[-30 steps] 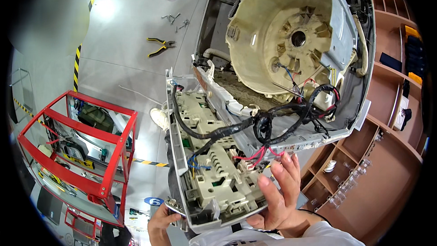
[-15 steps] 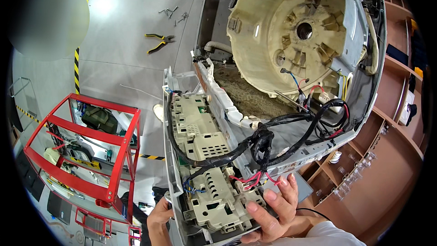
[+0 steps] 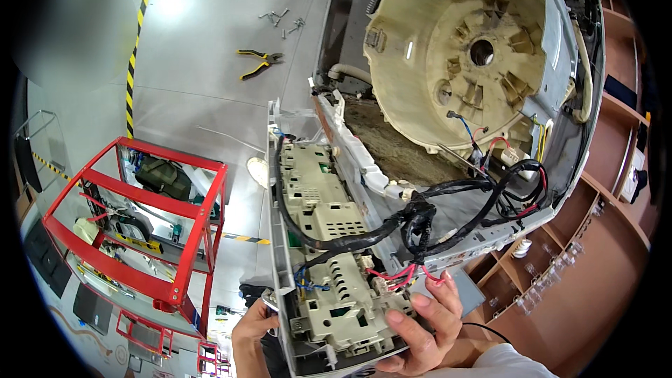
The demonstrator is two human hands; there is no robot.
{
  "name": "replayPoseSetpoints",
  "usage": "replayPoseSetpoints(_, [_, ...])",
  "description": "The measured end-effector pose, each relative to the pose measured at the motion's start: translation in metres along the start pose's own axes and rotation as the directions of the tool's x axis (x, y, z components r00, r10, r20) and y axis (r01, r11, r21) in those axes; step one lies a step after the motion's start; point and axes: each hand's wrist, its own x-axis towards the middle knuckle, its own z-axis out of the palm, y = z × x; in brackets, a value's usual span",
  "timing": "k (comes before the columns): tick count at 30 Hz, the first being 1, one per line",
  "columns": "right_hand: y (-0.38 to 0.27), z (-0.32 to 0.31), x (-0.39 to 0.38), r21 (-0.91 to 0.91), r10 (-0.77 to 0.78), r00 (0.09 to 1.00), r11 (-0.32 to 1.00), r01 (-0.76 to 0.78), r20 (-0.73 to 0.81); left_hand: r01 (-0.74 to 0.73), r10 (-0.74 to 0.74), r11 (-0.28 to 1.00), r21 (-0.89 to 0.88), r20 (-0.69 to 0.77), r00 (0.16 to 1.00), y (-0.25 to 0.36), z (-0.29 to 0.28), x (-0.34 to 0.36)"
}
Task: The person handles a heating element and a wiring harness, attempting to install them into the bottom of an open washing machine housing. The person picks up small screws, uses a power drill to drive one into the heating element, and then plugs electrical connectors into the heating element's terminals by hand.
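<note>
Left hand [image 3: 253, 323] has been shifted along the control panel [image 3: 330, 213], its grip hidden, right hand [image 3: 432, 327] spread; likely stiff but brittle, the panel is best held by its rim [image 3: 284, 274].

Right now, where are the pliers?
In the head view, the pliers lie on the floor, left of the cream tub and just below the screws.

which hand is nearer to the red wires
Right. The right hand is close beside the red wires; the left hand is farther off, at the panel's left edge.
</note>
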Motion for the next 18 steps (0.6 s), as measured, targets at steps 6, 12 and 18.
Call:
replayPoseSetpoints(6, [0.010,0.004,-0.001,0.017,-0.103,0.995,0.995,0.103,-0.017,-0.100,0.107,0.991,-0.085,0.093,0.990,0.048,0.041,-0.014])
replayPoseSetpoints(12, [0.010,0.000,0.001,-0.039,-0.143,0.989,0.989,0.144,0.030,-0.089,0.092,0.996,-0.023,0.224,0.970,0.037,0.012,-0.012])
replayPoseSetpoints(18, [0.005,0.005,0.001,-0.045,-0.100,0.995,0.994,0.100,0.008,-0.072,0.074,0.997,-0.016,0.242,0.967,0.023,-0.014,-0.018])
